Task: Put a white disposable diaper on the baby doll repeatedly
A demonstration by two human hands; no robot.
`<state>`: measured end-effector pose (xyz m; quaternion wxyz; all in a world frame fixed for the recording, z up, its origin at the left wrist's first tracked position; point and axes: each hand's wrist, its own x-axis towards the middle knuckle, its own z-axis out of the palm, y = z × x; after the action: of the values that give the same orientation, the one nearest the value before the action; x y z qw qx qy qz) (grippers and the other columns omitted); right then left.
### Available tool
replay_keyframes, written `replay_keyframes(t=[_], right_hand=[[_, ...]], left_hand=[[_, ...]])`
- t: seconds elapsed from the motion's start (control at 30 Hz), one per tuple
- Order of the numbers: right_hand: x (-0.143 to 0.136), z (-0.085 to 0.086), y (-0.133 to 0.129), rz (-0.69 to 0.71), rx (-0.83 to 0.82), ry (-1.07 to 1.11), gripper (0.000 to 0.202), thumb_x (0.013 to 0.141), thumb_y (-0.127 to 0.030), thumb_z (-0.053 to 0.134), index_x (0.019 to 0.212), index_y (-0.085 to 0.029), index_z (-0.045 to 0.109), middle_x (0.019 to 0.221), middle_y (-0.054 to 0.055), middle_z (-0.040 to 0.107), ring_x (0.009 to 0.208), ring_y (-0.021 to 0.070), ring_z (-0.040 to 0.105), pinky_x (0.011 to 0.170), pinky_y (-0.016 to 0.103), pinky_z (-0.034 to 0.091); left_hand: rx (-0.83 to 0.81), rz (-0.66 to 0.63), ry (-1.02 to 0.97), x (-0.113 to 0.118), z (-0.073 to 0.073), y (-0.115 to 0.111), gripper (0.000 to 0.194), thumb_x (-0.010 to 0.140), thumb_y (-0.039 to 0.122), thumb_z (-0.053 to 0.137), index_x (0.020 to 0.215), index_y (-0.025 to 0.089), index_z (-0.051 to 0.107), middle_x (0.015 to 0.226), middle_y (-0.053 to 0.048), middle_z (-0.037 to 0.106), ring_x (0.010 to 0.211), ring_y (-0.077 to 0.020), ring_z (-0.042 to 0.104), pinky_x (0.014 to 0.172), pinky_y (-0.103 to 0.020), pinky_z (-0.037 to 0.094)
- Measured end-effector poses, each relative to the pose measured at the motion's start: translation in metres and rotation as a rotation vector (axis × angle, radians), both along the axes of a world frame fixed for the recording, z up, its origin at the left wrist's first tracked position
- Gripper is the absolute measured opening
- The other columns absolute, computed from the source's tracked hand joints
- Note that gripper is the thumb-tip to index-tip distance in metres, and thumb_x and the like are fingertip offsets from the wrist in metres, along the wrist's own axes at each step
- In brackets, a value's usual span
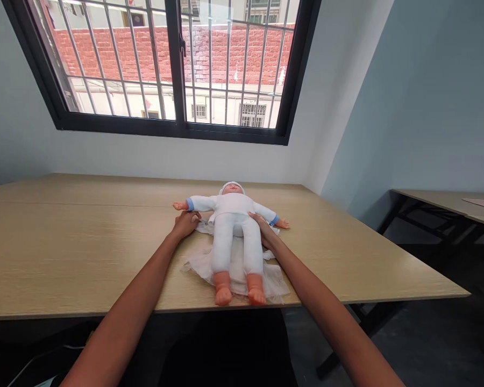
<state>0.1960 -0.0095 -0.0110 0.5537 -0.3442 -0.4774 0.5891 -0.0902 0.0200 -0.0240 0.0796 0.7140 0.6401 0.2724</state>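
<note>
A baby doll [234, 207] in a white outfit with blue cuffs lies on its back on the table, its feet toward me. Beneath its hips and legs a white diaper [237, 263] is spread out, with thin ruffled edges. My left hand [186, 223] rests beside the doll's hip, below its outstretched arm, its fingers closed on the diaper's side edge. Against the other hip lies my right hand [263, 228], fingers stretched along the top of the doll's thigh. The underside of that hand is hidden.
The wooden table [105, 252] has its front edge just past the doll's feet. A barred window [177, 70] is in the wall behind. Off to the right stands another table [439, 201] with a pink item [482, 203] on it.
</note>
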Motion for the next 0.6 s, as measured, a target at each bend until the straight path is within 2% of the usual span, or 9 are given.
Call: replay_keyframes(t=[0.07,0.13,0.33,0.43,0.6], right_hand=[[0.001,0.000,0.001,0.020,-0.095,0.060,0.042,0.069,-0.042,0.077,0.097,-0.015,0.061,0.088,0.007,0.069,0.082,0.0180,0.063,0.074,0.027,0.050],[0.002,-0.001,0.003,0.028,-0.111,0.074,0.043,0.070,-0.040,0.077,0.100,-0.015,0.060,0.092,0.007,0.070,0.084,0.0182,0.063,0.074,0.027,0.050],[0.004,-0.002,0.010,0.059,-0.120,0.040,0.039,0.073,-0.040,0.075,0.098,-0.014,0.061,0.093,0.009,0.070,0.085,0.0196,0.064,0.073,0.028,0.050],[0.006,-0.001,0.010,0.061,-0.079,0.013,0.034,0.075,-0.039,0.073,0.095,-0.013,0.062,0.090,0.009,0.070,0.083,0.0187,0.063,0.072,0.027,0.049],[0.008,-0.001,0.006,0.059,-0.057,-0.028,0.038,0.073,-0.045,0.074,0.095,-0.015,0.065,0.088,0.009,0.070,0.083,0.0202,0.064,0.071,0.028,0.051]], left_hand=[[-0.014,-0.034,0.008,0.002,0.000,-0.002,0.038,0.080,0.020,0.045,0.110,0.025,0.067,0.129,-0.006,0.063,0.122,-0.0309,0.054,0.093,-0.040,0.045],[-0.033,-0.062,0.020,0.005,0.000,-0.004,0.038,0.079,0.019,0.046,0.109,0.027,0.068,0.123,-0.004,0.067,0.117,-0.0297,0.057,0.092,-0.038,0.045],[-0.035,-0.010,0.043,0.008,0.001,-0.006,0.019,0.080,0.030,0.049,0.084,0.023,0.065,0.096,-0.009,0.073,0.099,-0.0314,0.064,0.080,-0.037,0.047],[-0.033,0.038,0.026,0.003,0.004,-0.007,0.017,0.078,0.032,0.048,0.073,0.021,0.060,0.090,-0.012,0.072,0.090,-0.0325,0.066,0.073,-0.037,0.047],[-0.032,0.099,-0.040,-0.007,0.010,-0.007,0.016,0.072,0.032,0.053,0.059,0.022,0.053,0.062,-0.008,0.065,0.078,-0.0331,0.067,0.072,-0.041,0.048]])
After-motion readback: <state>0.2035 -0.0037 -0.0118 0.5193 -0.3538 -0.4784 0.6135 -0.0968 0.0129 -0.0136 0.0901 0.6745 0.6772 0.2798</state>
